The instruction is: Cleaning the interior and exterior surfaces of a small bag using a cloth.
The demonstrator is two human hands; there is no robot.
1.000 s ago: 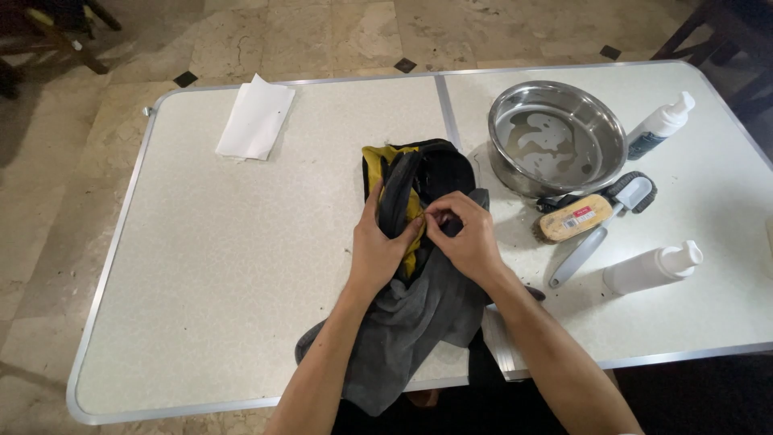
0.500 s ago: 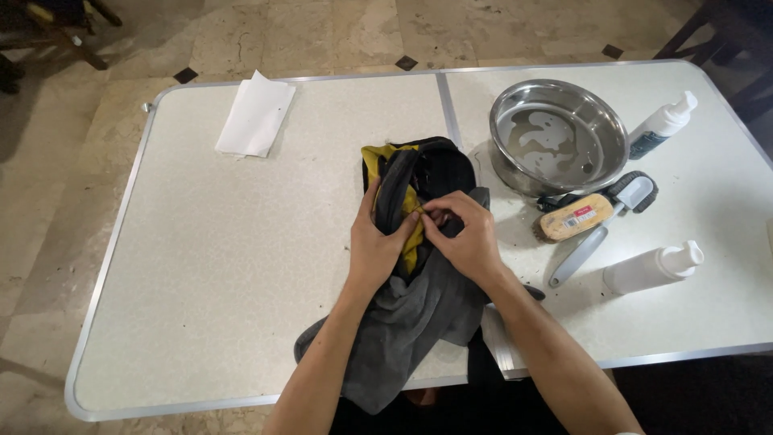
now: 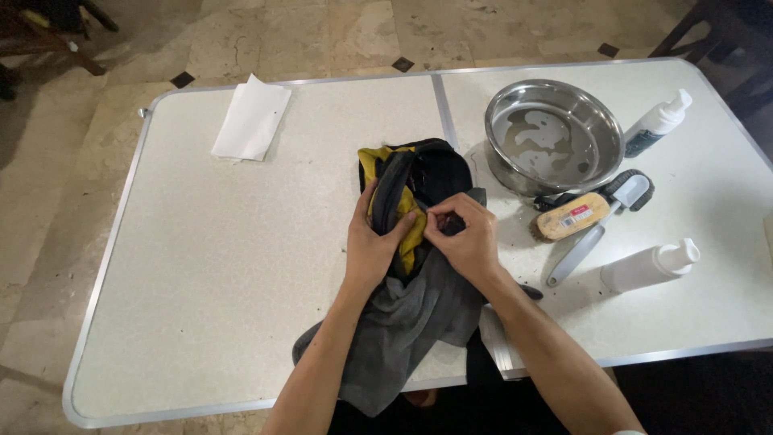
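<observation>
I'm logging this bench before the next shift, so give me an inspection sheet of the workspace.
Surface: white folding table, speckled top, metal rim, centre seam.
Job's things: black and yellow shoe lying on a grey cloth that hangs over the near edge.
Clutter: steel bowl with a little water, wooden brush, grey-handled brush, two white bottles, folded white paper.
Grippers: left hand and right hand both pinch at the shoe's opening.
Cables: nothing seen.
Surroundings: tiled stone floor, dark chair legs at corners.

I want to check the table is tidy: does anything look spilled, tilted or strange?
Little stands out. The grey cloth hangs over the table's near edge, and one white bottle lies on its side. The steel bowl holds only a shallow puddle; no spill shows.
</observation>
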